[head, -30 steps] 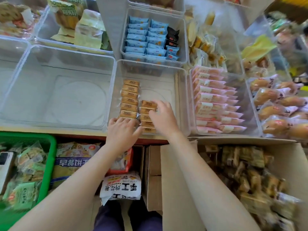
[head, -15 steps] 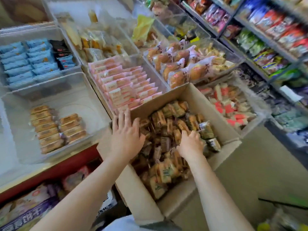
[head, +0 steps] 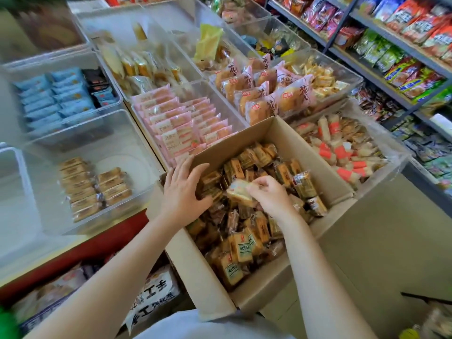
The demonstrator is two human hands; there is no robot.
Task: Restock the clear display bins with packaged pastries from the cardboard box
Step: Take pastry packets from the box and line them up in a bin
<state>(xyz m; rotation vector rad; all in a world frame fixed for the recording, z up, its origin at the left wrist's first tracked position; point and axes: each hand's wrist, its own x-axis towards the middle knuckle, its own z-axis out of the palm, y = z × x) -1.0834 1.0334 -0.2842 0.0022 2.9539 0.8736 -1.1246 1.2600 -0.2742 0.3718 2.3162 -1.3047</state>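
1. Location of stock. The cardboard box [head: 274,133] occupies the centre and lower centre of the frame and is full of loose packaged pastries [head: 241,248] in brown and yellow wrappers.

2. Location of target. The clear display bin [head: 102,133] being filled lies at centre left. It holds two short rows of the same pastries [head: 94,188] near its front; the rest of its floor is bare.

3. Right hand [head: 271,199]. Positioned over the middle of the box. Its fingertips and thumb pinch one pale wrapped pastry [head: 239,190], raised slightly above the pile.

4. Left hand [head: 182,189]. Positioned at the upper left corner of the box, palm down. Its fingers are spread and fairly straight, lying on the packets beside the box wall. The thumb points toward the pinched packet. Whether it grips anything under the palm cannot be told.

5. Step in hand (judgement): gathering packets for transfer to the bin.

6. Recommended technique:
   a. Grip each packet by its body, not by the sealed edge, to avoid tearing the film.
   b. Collect several packets with labels facing one way before lifting.
   c. Use the left hand to steady the pile or receive packets.
   d. Set packets on edge, touching the existing rows, extending toward the bare area.

7. Risk: loose wrappers may slip from a light pinch during the carry.
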